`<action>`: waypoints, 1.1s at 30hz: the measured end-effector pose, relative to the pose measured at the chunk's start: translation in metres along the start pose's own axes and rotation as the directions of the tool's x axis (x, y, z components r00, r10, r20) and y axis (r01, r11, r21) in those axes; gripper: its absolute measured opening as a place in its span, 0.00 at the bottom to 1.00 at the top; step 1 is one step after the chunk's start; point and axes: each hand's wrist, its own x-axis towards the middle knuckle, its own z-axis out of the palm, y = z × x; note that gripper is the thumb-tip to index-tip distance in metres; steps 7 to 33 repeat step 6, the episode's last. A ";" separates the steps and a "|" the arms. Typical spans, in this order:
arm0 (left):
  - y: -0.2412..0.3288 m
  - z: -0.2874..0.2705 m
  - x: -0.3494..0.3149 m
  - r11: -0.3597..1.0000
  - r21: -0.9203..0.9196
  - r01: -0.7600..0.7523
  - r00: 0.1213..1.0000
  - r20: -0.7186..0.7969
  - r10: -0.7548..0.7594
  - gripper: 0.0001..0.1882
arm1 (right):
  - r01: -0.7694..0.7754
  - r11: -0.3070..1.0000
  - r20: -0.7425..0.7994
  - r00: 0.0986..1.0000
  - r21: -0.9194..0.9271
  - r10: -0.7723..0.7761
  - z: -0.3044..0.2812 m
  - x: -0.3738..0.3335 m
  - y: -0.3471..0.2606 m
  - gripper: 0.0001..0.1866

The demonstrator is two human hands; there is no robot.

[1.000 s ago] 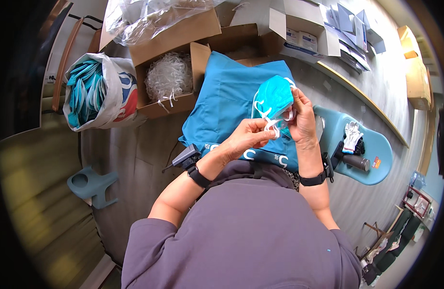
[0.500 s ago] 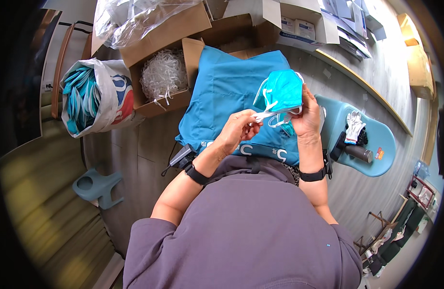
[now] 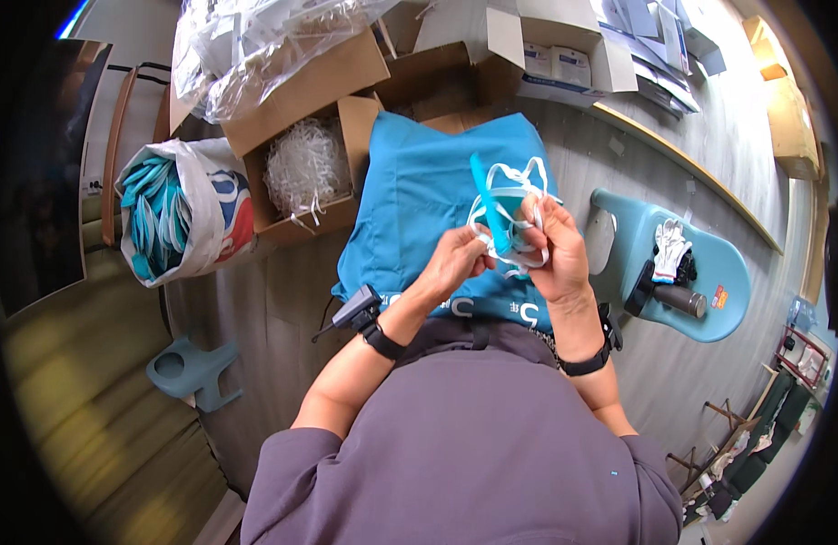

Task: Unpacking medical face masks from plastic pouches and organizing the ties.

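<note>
Above my lap I hold a teal face mask (image 3: 493,211) with white ear loops, now seen nearly edge-on. My left hand (image 3: 453,262) pinches it low on its left side, fingers closed. My right hand (image 3: 559,247) is closed on its right side, with white straps looped around the fingers. Parts of the mask and the exact fingertip grip are hidden behind the hands and loops. Beneath both hands a blue apron (image 3: 410,200) with white print along its near edge spreads over my lap.
At left stands a white bag (image 3: 201,238) full of teal masks. Beside it, a cardboard box (image 3: 342,211) holds shredded white filler (image 3: 302,168). At right, a blue-grey stool (image 3: 723,250) carries white gloves (image 3: 670,247) and a dark cylinder (image 3: 680,300). A small stool (image 3: 187,363) stands lower left.
The mask has turned from showing its broad face to nearly edge-on and come lower and slightly left. Both hands have moved closer together, and the right hand's fingers now sit among the straps.
</note>
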 end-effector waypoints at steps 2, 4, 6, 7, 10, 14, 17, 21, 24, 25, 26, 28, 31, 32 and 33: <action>0.003 0.002 -0.003 1.000 0.012 -0.011 0.995 0.100 0.010 0.13 | 0.052 0.998 -0.029 0.998 0.033 -0.051 0.004 0.004 -0.003 0.15; 0.003 0.000 -0.005 0.999 -0.021 -0.029 0.988 0.149 0.032 0.14 | 0.067 0.994 -0.032 0.997 0.086 -0.064 -0.003 0.008 -0.007 0.14; -0.005 -0.009 -0.005 0.994 -0.108 -0.016 0.987 0.156 0.033 0.24 | 0.059 0.990 -0.006 0.998 0.127 -0.058 -0.018 0.009 -0.015 0.14; -0.005 -0.009 -0.005 0.994 -0.108 -0.016 0.987 0.156 0.033 0.24 | 0.059 0.990 -0.006 0.998 0.127 -0.058 -0.018 0.009 -0.015 0.14; -0.005 -0.009 -0.005 0.994 -0.108 -0.016 0.987 0.156 0.033 0.24 | 0.059 0.990 -0.006 0.998 0.127 -0.058 -0.018 0.009 -0.015 0.14; -0.005 -0.009 -0.005 0.994 -0.108 -0.016 0.987 0.156 0.033 0.24 | 0.059 0.990 -0.006 0.998 0.127 -0.058 -0.018 0.009 -0.015 0.14; -0.005 -0.009 -0.005 0.994 -0.108 -0.016 0.987 0.156 0.033 0.24 | 0.059 0.990 -0.006 0.998 0.127 -0.058 -0.018 0.009 -0.015 0.14; -0.005 -0.009 -0.005 0.994 -0.108 -0.016 0.987 0.156 0.033 0.24 | 0.059 0.990 -0.006 0.998 0.127 -0.058 -0.018 0.009 -0.015 0.14; -0.005 -0.009 -0.005 0.994 -0.108 -0.016 0.987 0.156 0.033 0.24 | 0.059 0.990 -0.006 0.998 0.127 -0.058 -0.018 0.009 -0.015 0.14; -0.005 -0.009 -0.005 0.994 -0.108 -0.016 0.987 0.156 0.033 0.24 | 0.059 0.990 -0.006 0.998 0.127 -0.058 -0.018 0.009 -0.015 0.14; -0.005 -0.009 -0.005 0.994 -0.108 -0.016 0.987 0.156 0.033 0.24 | 0.059 0.990 -0.006 0.998 0.127 -0.058 -0.018 0.009 -0.015 0.14; -0.005 -0.009 -0.005 0.994 -0.108 -0.016 0.987 0.156 0.033 0.24 | 0.059 0.990 -0.006 0.998 0.127 -0.058 -0.018 0.009 -0.015 0.14; -0.005 -0.009 -0.005 0.994 -0.108 -0.016 0.987 0.156 0.033 0.24 | 0.059 0.990 -0.006 0.998 0.127 -0.058 -0.018 0.009 -0.015 0.14; -0.005 -0.009 -0.005 0.994 -0.108 -0.016 0.987 0.156 0.033 0.24 | 0.059 0.990 -0.006 0.998 0.127 -0.058 -0.018 0.009 -0.015 0.14; -0.005 -0.009 -0.005 0.994 -0.108 -0.016 0.987 0.156 0.033 0.24 | 0.059 0.990 -0.006 0.998 0.127 -0.058 -0.018 0.009 -0.015 0.14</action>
